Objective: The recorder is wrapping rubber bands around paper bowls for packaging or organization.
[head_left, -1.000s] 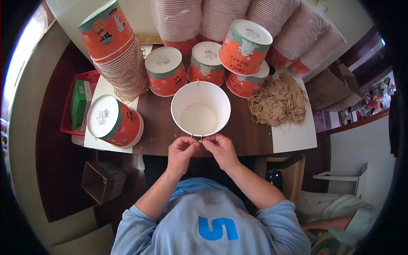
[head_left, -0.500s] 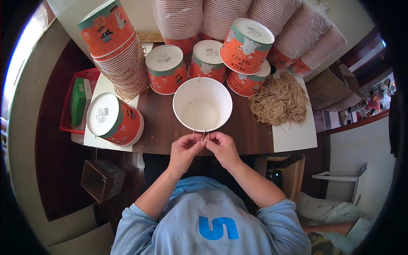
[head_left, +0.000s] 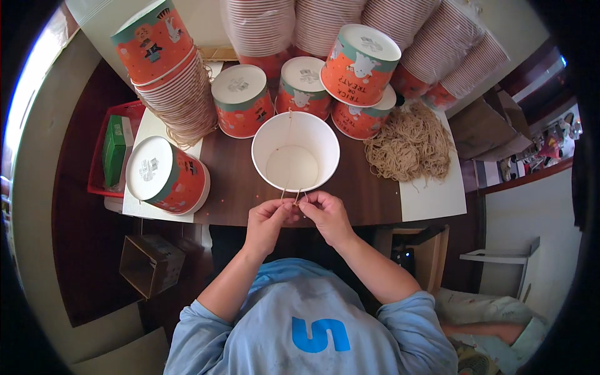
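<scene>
A round paper tub (head_left: 262,156), white inside, stands upright on the table with its mouth toward me. Thin tan twine (head_left: 284,190) comes from its near rim, and another strand shows at the far rim. Just in front of the tub, my left hand (head_left: 267,224) is closed in a pinch on the twine. My right hand (head_left: 329,220) pinches the same twine beside it, with the fingertips of both hands almost meeting. The exact shape of the twine between the fingers is too small to tell.
Orange and green tubs (head_left: 242,100) stand upside down behind, one stacked on another. Tub stacks rise at far left (head_left: 156,56) and in plastic at the back (head_left: 331,25). Another tub (head_left: 165,175) sits near left. A tangled twine heap (head_left: 409,147) lies right.
The left thumb has drawn back a little from the right thumb, so more of the left fingertips shows. Both hands still hold the twine.
</scene>
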`<act>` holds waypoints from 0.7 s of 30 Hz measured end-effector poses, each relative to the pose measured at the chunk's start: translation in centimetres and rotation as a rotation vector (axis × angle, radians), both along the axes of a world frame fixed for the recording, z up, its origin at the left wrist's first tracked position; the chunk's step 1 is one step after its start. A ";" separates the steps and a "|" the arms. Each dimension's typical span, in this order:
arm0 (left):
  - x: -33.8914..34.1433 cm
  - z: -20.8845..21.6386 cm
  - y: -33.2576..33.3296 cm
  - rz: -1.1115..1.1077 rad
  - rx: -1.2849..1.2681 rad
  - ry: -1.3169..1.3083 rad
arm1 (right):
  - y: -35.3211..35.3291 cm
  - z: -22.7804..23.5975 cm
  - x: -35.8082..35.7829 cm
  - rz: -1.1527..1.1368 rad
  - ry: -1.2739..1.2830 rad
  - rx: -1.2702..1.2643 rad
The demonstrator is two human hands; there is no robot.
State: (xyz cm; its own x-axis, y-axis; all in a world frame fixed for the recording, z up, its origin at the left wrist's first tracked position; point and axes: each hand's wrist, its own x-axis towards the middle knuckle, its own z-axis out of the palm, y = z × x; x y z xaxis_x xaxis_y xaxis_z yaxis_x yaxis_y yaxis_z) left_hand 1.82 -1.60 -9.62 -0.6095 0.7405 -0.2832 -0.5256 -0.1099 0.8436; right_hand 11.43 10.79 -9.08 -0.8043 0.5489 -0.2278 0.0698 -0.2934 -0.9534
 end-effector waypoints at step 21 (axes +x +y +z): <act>0.0 0.0 0.4 0.053 0.104 -0.295 | 0.6 -0.2 -0.1 -0.021 -0.077 0.198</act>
State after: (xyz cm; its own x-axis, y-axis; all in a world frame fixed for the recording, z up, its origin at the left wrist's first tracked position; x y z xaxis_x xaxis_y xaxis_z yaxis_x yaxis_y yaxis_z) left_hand 1.83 -1.19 -9.64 -0.5510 0.7439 -0.3781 -0.7369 -0.2212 0.6388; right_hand 11.31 11.35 -9.26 -0.7763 0.6058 -0.1744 0.1407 -0.1032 -0.9847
